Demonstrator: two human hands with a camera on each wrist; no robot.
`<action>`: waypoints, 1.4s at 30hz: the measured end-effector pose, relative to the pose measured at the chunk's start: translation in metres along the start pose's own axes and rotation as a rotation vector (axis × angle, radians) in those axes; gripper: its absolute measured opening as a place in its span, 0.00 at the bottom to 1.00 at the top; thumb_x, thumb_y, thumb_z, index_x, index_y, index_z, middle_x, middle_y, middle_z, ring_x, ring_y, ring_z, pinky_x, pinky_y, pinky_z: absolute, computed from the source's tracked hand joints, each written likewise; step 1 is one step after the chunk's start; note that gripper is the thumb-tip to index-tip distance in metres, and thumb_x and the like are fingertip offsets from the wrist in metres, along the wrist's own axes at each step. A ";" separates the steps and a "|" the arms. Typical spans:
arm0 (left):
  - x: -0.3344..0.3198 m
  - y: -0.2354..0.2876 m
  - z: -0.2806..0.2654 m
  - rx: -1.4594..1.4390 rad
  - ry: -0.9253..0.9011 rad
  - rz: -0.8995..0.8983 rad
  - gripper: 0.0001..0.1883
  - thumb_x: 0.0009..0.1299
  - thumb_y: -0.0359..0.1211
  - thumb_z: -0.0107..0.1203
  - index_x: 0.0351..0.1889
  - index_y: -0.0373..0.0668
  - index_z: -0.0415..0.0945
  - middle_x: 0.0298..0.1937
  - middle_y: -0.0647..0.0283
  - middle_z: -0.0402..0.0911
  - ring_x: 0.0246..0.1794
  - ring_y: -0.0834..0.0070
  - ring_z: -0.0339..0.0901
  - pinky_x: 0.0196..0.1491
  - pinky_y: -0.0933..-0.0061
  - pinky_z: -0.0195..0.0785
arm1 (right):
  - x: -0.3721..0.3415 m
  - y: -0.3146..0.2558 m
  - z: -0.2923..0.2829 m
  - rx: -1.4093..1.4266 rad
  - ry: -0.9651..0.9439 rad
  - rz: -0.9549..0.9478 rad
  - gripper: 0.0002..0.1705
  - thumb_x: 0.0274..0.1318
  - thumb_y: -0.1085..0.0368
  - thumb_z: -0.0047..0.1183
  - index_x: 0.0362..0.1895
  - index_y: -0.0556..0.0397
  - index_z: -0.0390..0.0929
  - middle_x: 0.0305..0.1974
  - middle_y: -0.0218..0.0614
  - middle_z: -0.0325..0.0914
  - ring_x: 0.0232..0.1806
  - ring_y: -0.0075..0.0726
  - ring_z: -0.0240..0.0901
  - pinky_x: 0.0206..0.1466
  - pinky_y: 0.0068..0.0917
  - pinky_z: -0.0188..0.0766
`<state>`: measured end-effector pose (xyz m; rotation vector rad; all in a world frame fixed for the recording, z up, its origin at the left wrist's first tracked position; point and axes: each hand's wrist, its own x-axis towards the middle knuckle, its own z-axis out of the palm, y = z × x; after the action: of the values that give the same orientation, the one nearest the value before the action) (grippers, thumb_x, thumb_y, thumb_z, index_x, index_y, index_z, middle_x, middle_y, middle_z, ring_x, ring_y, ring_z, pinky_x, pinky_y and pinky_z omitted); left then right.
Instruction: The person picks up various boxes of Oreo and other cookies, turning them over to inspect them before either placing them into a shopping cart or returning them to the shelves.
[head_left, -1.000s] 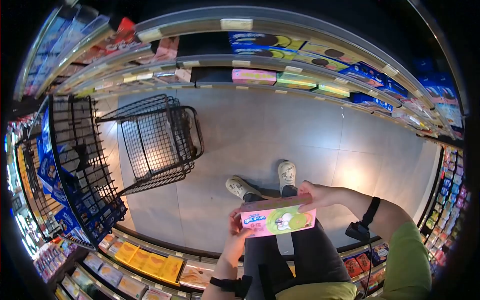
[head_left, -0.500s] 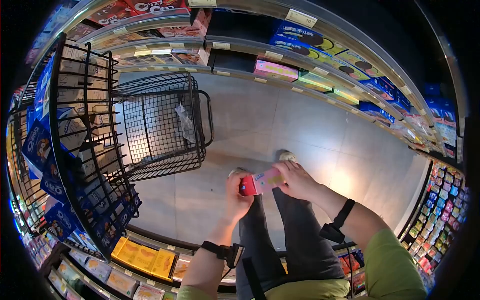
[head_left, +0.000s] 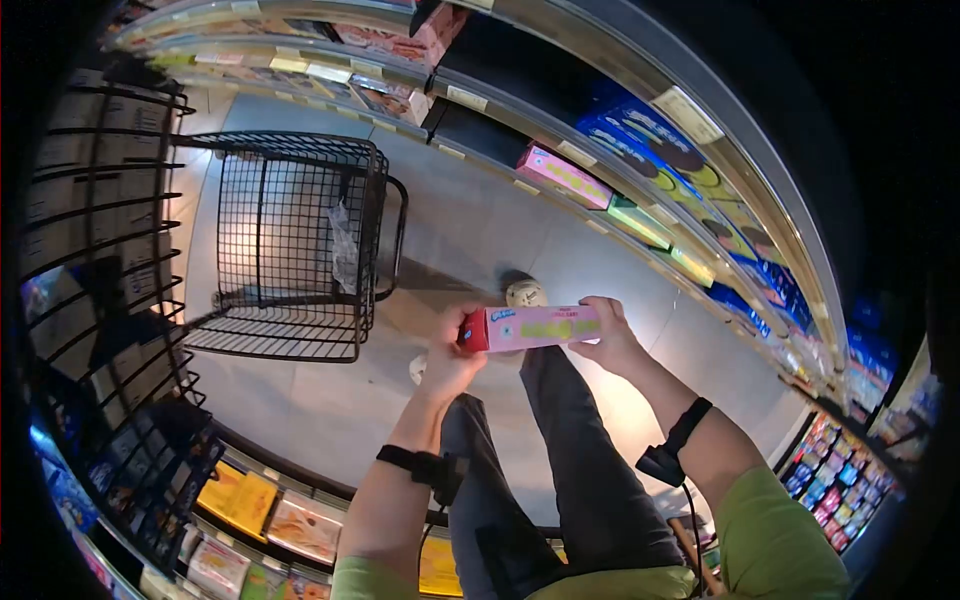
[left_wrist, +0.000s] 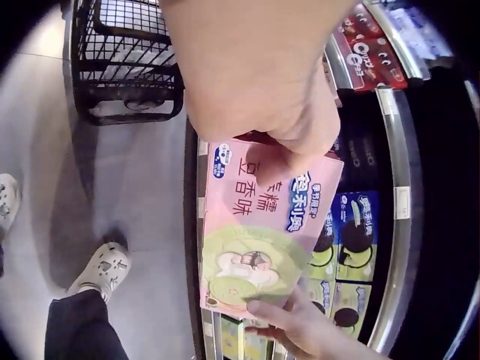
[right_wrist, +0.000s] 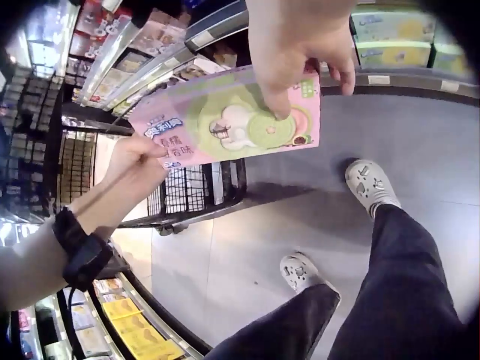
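Between both hands is a pink cookie box [head_left: 540,328] with a red end, held out level above the legs. My left hand [head_left: 448,365] grips the red end, its thumb lying over the printed front in the left wrist view. At the opposite end, my right hand [head_left: 615,340] pinches the box, thumb on the front and fingers behind. The right wrist view shows the wide face of the box [right_wrist: 225,124], printed with a green sandwich cookie and Chinese lettering. In the head view the long narrow side faces up.
A black wire shopping cart [head_left: 378,165] stands ahead on the left, a clear plastic bag [head_left: 343,245] inside it. Closer at left is another wire cage [head_left: 170,230] with boxes. Shelves of cookie boxes [head_left: 565,178] run along the right; yellow packs [head_left: 237,497] line the lower shelf.
The box has turned from its wide printed face toward the head to its narrow side up, swinging through a slant. Both hands kept hold. The head view has rotated, shifting shelves and cart.
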<state>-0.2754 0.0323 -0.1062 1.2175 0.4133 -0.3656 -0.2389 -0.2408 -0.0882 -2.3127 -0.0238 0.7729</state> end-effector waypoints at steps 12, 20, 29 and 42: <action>0.149 -0.039 0.070 0.512 0.248 0.260 0.37 0.50 0.18 0.47 0.62 0.50 0.68 0.55 0.50 0.68 0.57 0.51 0.65 0.62 0.61 0.58 | 0.097 0.091 -0.029 0.534 0.119 0.324 0.41 0.41 0.77 0.62 0.62 0.50 0.58 0.58 0.36 0.62 0.57 0.35 0.64 0.57 0.29 0.65; 0.233 -0.045 0.073 0.191 0.184 0.289 0.39 0.47 0.15 0.43 0.63 0.39 0.60 0.59 0.46 0.68 0.63 0.49 0.62 0.66 0.63 0.54 | 0.144 0.097 -0.050 1.132 0.102 0.365 0.38 0.52 0.68 0.55 0.67 0.46 0.55 0.63 0.29 0.58 0.63 0.31 0.57 0.66 0.33 0.55; 0.289 -0.043 0.078 0.340 0.040 0.428 0.40 0.46 0.15 0.41 0.65 0.35 0.59 0.61 0.45 0.66 0.66 0.51 0.59 0.66 0.64 0.54 | 0.179 0.104 -0.063 1.261 0.047 0.401 0.31 0.58 0.69 0.46 0.66 0.42 0.56 0.67 0.25 0.53 0.71 0.36 0.45 0.72 0.43 0.40; 0.295 -0.059 0.083 0.285 -0.003 0.261 0.43 0.48 0.13 0.43 0.68 0.38 0.54 0.68 0.49 0.60 0.73 0.61 0.51 0.71 0.70 0.45 | 0.187 0.125 -0.062 1.458 0.242 0.318 0.20 0.57 0.76 0.41 0.55 0.52 0.70 0.54 0.32 0.71 0.59 0.34 0.64 0.67 0.34 0.55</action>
<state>-0.0385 -0.0790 -0.2753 1.5285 0.1992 -0.2051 -0.0754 -0.3320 -0.2272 -0.9750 0.7657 0.3749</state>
